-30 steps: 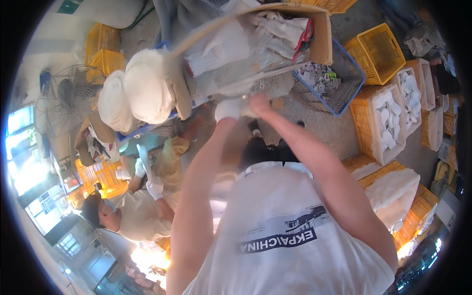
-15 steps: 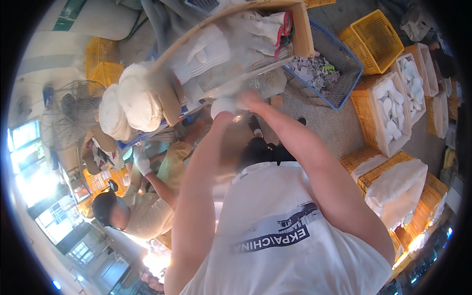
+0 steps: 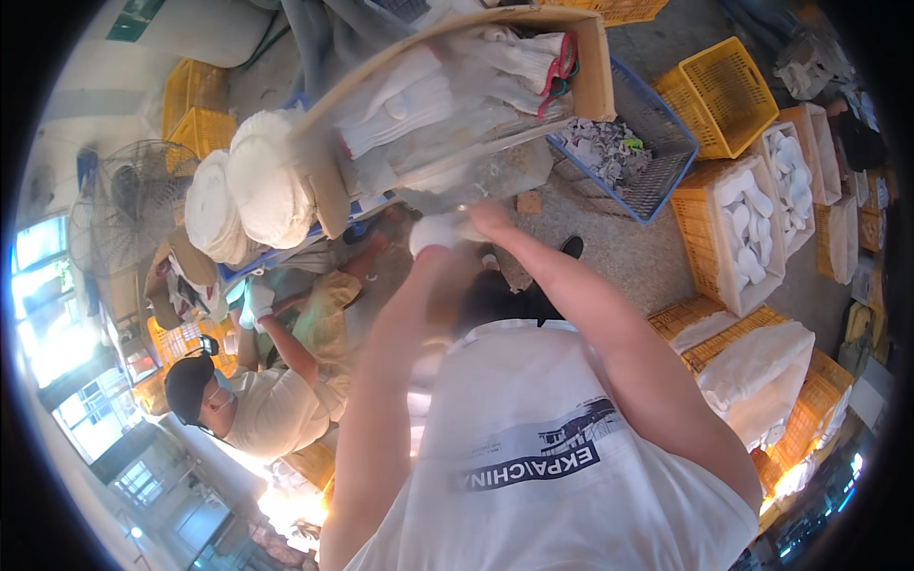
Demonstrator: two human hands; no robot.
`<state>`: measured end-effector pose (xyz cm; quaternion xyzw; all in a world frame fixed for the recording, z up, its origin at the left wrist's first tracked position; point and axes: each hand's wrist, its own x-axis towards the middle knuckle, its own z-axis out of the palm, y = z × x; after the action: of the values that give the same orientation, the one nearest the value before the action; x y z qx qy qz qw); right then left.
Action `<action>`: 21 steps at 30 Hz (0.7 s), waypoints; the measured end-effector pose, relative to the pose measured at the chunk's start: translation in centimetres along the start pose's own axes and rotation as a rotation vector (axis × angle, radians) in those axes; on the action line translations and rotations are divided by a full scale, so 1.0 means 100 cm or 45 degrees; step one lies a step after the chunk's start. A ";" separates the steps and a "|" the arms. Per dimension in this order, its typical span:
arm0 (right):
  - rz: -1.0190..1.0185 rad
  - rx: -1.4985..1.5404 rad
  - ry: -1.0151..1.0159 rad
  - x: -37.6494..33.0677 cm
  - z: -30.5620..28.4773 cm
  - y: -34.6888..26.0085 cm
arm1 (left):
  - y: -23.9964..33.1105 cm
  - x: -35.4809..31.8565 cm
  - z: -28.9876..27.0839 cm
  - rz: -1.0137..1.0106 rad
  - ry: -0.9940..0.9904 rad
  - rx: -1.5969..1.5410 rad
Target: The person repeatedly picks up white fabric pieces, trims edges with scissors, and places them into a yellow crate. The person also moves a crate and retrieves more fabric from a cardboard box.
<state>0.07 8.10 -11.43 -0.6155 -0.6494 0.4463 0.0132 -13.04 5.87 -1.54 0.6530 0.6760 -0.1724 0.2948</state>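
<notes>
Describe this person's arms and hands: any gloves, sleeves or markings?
The left hand wears what looks like a white cloth glove; the right hand, blurred, looks bare. Neither arm shows cables or markings; both are bare outside a white cloth shirt.

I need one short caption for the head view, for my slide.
Left hand and right hand close together near a cardboard box of white gloves; blue basket at right.

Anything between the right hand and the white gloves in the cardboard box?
Yes: the near edge of the cardboard box and, just below it in view, a greyish sheet lie between the right hand and the white gloves.
</notes>
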 end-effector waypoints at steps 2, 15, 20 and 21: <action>0.011 0.128 -0.042 0.013 0.020 -0.012 | -0.023 0.012 -0.004 0.109 -0.030 0.454; -0.265 -0.545 0.248 0.019 -0.006 -0.009 | -0.021 0.023 -0.017 0.118 0.187 0.104; -0.390 -0.643 -0.054 0.034 0.035 -0.021 | -0.035 0.020 -0.033 0.024 0.122 0.226; -0.381 -0.547 0.028 0.035 0.036 -0.021 | -0.033 0.027 -0.036 -0.058 0.047 0.249</action>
<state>-4.47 9.25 -14.24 -0.5060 -0.8130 0.2847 -0.0448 -16.82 9.85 -0.97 0.6663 0.6759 -0.2320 0.2131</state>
